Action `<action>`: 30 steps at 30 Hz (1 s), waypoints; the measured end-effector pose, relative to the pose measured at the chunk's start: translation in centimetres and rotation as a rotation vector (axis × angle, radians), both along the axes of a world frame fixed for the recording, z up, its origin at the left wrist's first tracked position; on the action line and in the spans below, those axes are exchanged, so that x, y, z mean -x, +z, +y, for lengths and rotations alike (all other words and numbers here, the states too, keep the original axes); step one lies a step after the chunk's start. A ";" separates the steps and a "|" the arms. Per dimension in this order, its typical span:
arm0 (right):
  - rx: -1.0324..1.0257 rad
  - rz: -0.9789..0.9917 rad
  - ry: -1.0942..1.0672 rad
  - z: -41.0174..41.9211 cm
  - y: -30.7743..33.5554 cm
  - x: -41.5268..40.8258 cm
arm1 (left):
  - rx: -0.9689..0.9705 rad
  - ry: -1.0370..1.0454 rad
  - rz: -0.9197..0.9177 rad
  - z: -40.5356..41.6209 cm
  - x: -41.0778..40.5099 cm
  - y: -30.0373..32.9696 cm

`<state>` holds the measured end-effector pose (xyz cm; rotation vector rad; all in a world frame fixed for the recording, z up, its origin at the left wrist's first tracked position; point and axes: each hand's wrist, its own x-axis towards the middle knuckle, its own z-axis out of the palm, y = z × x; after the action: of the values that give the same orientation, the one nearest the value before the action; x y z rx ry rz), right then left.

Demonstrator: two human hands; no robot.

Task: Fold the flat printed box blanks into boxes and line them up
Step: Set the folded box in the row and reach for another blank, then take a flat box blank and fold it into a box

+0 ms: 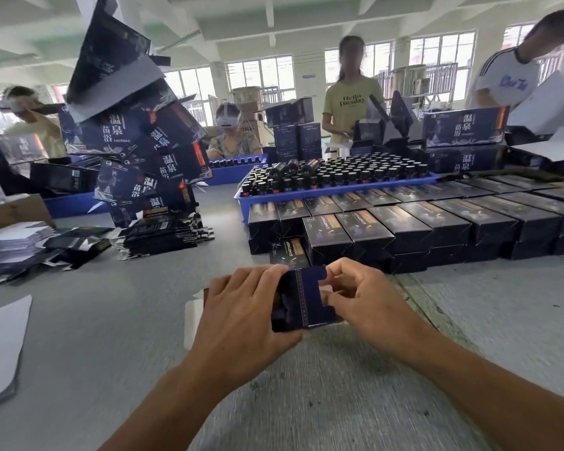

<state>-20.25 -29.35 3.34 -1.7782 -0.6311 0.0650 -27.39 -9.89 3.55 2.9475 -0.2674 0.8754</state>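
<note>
Dark navy card, glossy and thinly printed with a pale vertical band, made up the box [305, 299] held just above the grey tabletop [111, 320], close in front of the person and just short of the finished rows. The left hand [241, 307] gripped its near side, fingers curled over the top edge and thumb beneath. The right hand [362, 297] pinched at the open end, fingertips [336, 271] bent onto a notched flap; whether that flap was already tucked could not be told, as the fingers covered the seam.

To do this step well, I judged the left hand should keep the tube squared while the right pressed the flap along its crease, since thin card buckles if pushed off the score line. The tab looked likely to seat cleanly only if the side walls stayed parallel.

Beyond the hands, the finished boxes [404, 229] stood in stacked rows, their sharp-edged rectangular tops shiny and catching light, touching one another side by side. The new box would probably belong at the near end of that line. To the left lay a pile of flat blanks [163, 237], ragged at the edges, with more printed blanks leaning in a tilted heap above. A blue plastic tray [323, 192] behind the rows carried small dark bottles with round caps.
</note>
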 end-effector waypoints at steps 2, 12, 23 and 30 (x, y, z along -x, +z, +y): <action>-0.031 0.025 0.063 -0.1 0.2 0.2 | -0.005 -0.016 -0.006 0.0 0.0 0.0; -0.022 -0.036 0.024 -0.1 0.1 -0.2 | -0.118 -0.047 -0.047 0.0 0.0 0.2; -0.041 -0.176 -0.070 0.1 0.3 0.8 | 0.024 -0.114 -0.036 -0.2 0.6 1.0; 0.031 -0.278 -0.102 0.0 0.2 1.0 | 0.036 -0.139 -0.093 0.0 0.4 0.8</action>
<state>-21.21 -29.31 3.57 -1.8627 -0.7385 -0.2469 -27.80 -9.86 4.31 2.8190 -0.4509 0.9877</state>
